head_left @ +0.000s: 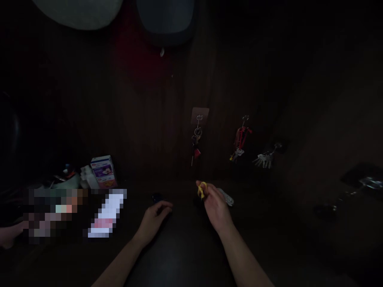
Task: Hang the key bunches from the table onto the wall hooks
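Over the dark tabletop (170,255), my right hand (220,211) is closed on a yellow looped strap (202,189), pinched at the fingertips. Something dark seems to hang below the loop, too dim to make out. A pale, elongated object (226,197) lies just behind that hand. My left hand (154,221) rests low to its left, fingers loosely bent with the thumb apart, nothing visible in it. Just beyond its knuckles is a small dark blue object (156,197), partly hidden.
On the dark wall hang a key bunch (196,141), keys with a red strap (241,139) and silver keys (263,160). Two boxes (103,171) stand at the left, near a blurred-out bright patch (107,213). Two rounded items hang at the top. Light is very dim.
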The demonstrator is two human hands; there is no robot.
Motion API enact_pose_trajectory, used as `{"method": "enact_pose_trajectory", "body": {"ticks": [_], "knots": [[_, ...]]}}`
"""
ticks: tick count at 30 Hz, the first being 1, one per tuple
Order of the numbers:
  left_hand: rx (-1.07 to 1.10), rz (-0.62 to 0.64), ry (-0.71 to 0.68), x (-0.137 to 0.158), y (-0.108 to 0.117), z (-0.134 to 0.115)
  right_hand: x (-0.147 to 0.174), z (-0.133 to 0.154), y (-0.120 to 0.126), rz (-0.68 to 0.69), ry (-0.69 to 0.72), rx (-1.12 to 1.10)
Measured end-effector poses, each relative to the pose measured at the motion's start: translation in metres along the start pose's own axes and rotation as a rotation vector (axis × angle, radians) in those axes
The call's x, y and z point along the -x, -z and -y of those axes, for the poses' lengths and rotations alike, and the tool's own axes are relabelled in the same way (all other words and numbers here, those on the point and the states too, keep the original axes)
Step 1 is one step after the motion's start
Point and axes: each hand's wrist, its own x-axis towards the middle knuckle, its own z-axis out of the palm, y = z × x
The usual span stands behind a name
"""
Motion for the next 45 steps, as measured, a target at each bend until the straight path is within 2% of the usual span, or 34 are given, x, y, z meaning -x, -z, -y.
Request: {"method": "enact_pose_trajectory", "body": {"ticks": [7, 14, 20, 26, 31, 36, 40, 45], "knots": [[-0.07, 0.054, -0.025, 0.0, 0.001, -0.003, -0.02, 0.046, 0.015, -0.153, 0.196, 0.011], [-0.143, 0.07, -0.014, -0.002, 0.0, 0.0, -0.061, 0.095, 0.032, -0.361, 0.44, 0.06], [-0.113, 0.091, -0.02, -0.003, -0.001, 0.004, -0.105, 0.13, 0.042, -0.527, 0.673, 0.28], [-0.097, 0.066, -0.012, -0.003, -0.001, 0.004, -0.137, 0.155, 0.033, -0.552, 0.784, 0.528], [-0.034, 0.048, -0.003, -0.003, -0.001, 0.001, -0.154, 0.164, 0.027, -0.576, 0.808, 0.72], [-0.014, 0.026, 0.005, -0.001, -0.002, -0.004, -0.166, 0.162, 0.028, -0.622, 0.781, 0.776], [-0.009, 0.035, 0.017, -0.001, -0.002, -0.004, -0.172, 0.16, 0.033, -0.642, 0.711, 0.726], [-0.031, 0.04, 0.006, -0.003, -0.001, 0.0, -0.171, 0.155, 0.041, -0.57, 0.609, 0.552]]}}
